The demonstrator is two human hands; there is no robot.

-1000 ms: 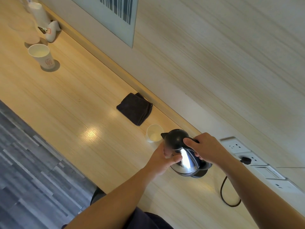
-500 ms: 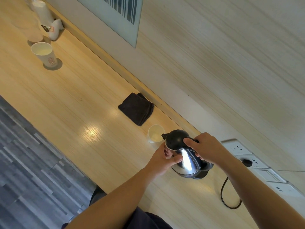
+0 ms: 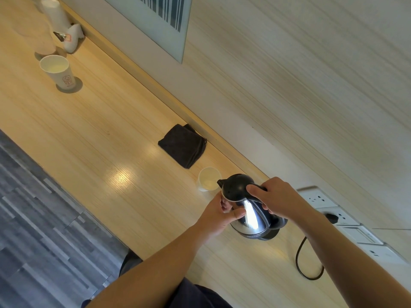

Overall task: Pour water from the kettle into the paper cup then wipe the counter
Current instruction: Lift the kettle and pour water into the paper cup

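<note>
A steel kettle (image 3: pixel 251 221) with a black lid stands on its black base on the light wooden counter (image 3: pixel 93 138). My right hand (image 3: pixel 275 198) grips its black handle from above. My left hand (image 3: pixel 219 213) presses against the kettle's side just under the lid. The spout points toward a small white paper cup (image 3: pixel 209 179) that stands upright right beside it. A folded dark cloth (image 3: pixel 183 147) lies beyond the cup, against the wall ledge.
A second printed paper cup (image 3: pixel 58 72) and some white items (image 3: pixel 64 30) stand at the far left of the counter. White wall sockets (image 3: pixel 322 202) with a black plug and cord (image 3: pixel 299 261) sit right of the kettle. Grey floor lies past the counter's near edge.
Both hands and the kettle stay as they were; only the view has drifted slightly.
</note>
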